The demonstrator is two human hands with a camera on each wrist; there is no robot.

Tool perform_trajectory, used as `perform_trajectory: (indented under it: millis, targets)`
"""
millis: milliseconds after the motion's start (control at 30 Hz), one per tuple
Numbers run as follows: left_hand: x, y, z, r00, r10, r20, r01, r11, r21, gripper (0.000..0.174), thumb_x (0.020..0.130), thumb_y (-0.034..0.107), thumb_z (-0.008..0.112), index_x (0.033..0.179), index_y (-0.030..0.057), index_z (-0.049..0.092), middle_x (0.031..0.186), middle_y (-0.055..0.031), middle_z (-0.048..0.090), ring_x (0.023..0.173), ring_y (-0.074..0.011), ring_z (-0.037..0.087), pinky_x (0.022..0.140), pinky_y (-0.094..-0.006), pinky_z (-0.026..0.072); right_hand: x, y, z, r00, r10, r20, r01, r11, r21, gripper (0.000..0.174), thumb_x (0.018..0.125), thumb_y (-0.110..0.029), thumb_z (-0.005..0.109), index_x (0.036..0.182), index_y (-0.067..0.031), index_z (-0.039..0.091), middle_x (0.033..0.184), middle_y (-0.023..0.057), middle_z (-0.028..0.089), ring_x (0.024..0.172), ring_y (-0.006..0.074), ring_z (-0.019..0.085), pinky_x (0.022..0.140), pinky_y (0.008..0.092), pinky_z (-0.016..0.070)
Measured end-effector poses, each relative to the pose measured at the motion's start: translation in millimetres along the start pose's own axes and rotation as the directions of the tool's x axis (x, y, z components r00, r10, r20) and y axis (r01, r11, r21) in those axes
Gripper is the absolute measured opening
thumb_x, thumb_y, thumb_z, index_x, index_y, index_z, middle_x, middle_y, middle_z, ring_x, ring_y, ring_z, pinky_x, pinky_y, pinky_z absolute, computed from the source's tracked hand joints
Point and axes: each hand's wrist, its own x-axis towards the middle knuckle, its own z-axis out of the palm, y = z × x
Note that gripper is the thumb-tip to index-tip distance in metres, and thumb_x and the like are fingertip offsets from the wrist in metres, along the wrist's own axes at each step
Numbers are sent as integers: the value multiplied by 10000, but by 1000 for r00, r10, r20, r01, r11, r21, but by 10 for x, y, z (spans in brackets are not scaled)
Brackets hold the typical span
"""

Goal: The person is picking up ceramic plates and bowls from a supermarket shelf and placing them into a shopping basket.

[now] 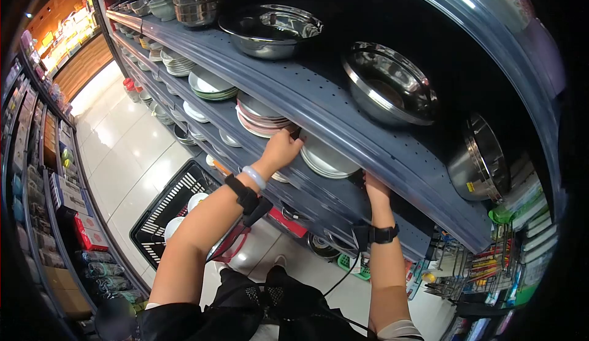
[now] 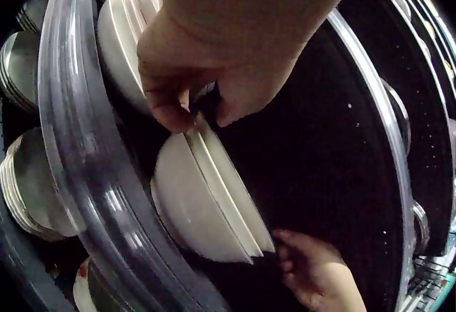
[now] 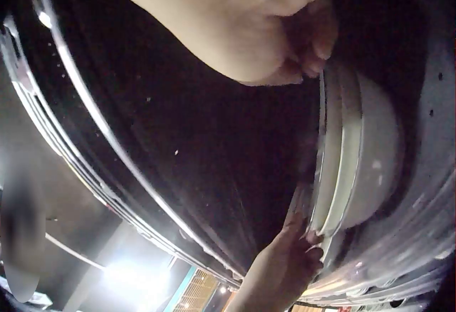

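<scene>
A small stack of white bowls [image 1: 328, 157] sits on the shelf below the top one, between my two hands. My left hand [image 1: 283, 152] pinches the stack's rim at its left end, thumb and fingers bent over the edge in the left wrist view. At the opposite end my right hand [image 1: 377, 189] holds the rim with curled fingers, partly hidden by the upper shelf's edge in the head view. From the side, the nested bowls [image 2: 206, 198] show two or so rims close together. The right wrist view has the bowls [image 3: 370, 148] spanning between both hands.
Stacked pink-rimmed dishes [image 1: 261, 117] stand just left of my left hand. Above, the upper shelf's clear edge strip [image 1: 319, 135] overhangs my hands, with steel basins [image 1: 389, 86] on that shelf. A black shopping basket [image 1: 153, 218] stands on the floor at left.
</scene>
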Motion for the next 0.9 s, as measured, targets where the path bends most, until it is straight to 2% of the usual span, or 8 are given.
perform_trajectory:
  millis: [100, 133, 167, 200, 233, 433, 567, 900]
  targets:
    - [175, -130, 131, 996, 27, 82, -30, 999, 32, 422, 712, 211, 601, 1070, -1, 530, 838, -208, 614, 785, -350, 591, 704, -394, 461, 335, -20, -238, 575, 283, 768, -431, 902, -9, 580, 853, -326, 469, 1334, -61, 283, 1381, 186, 234, 1281, 338, 209, 1032, 451, 227]
    - [194, -166, 183, 996, 27, 82, -29, 999, 32, 422, 712, 211, 601, 1070, -1, 530, 838, -208, 614, 785, -350, 591, 704, -394, 461, 276, 31, -152, 575, 283, 768, -432, 902, -10, 580, 853, -326, 469, 1334, -61, 283, 1381, 186, 234, 1281, 338, 209, 1032, 451, 227]
    - [203, -209, 229, 996, 90, 12, -90, 996, 29, 412, 700, 196, 604, 1060, 7, 539, 863, -210, 609, 812, -353, 586, 721, -396, 462, 186, 70, -15, 938, 63, 341, -41, 997, -71, 591, 858, -341, 461, 1341, -60, 267, 1390, 180, 214, 1287, 335, 195, 1033, 452, 223]
    - [215, -235, 257, 987, 151, -58, -150, 988, 30, 404, 687, 180, 607, 1051, 15, 548, 887, -212, 605, 838, -356, 581, 738, -397, 462, 137, 102, 73, 939, -322, -122, 271, 910, -315, 602, 862, -355, 452, 1347, -59, 252, 1399, 175, 194, 1292, 332, 181, 1034, 453, 220]
    - [213, -223, 251, 987, 149, -59, -147, 989, 30, 404, 687, 180, 607, 1051, 15, 548, 887, -212, 605, 838, -356, 581, 738, -397, 462, 283, -116, -256, 907, 118, 405, -177, 978, 112, 614, 859, -371, 459, 1345, -55, 255, 1402, 176, 179, 1285, 332, 201, 1036, 456, 216]
    - [200, -194, 240, 982, 172, -77, -164, 981, 100, 344, 677, 161, 603, 994, 28, 588, 925, -204, 603, 871, -365, 566, 760, -399, 464, 281, -131, -212, 953, -258, -159, 235, 960, -150, 469, 895, -318, 415, 1236, 4, 396, 1302, 218, 348, 1188, 338, 342, 980, 414, 293]
    - [182, -158, 231, 992, 109, -65, -95, 978, 184, 328, 676, 174, 604, 979, 47, 604, 911, -194, 608, 854, -359, 571, 755, -401, 464, 307, -128, -284, 957, -274, -93, 256, 952, -165, 461, 895, -304, 417, 1230, 12, 400, 1302, 223, 346, 1194, 332, 337, 988, 413, 283]
    - [222, -53, 135, 923, 353, -153, -358, 934, -6, 292, 705, 137, 591, 974, 22, 590, 947, -190, 604, 874, -362, 571, 755, -385, 461, 367, -90, -329, 915, 344, 211, -403, 755, 517, 321, 874, -227, 483, 1099, 2, 492, 1095, 172, 492, 936, 247, 497, 769, 346, 427]
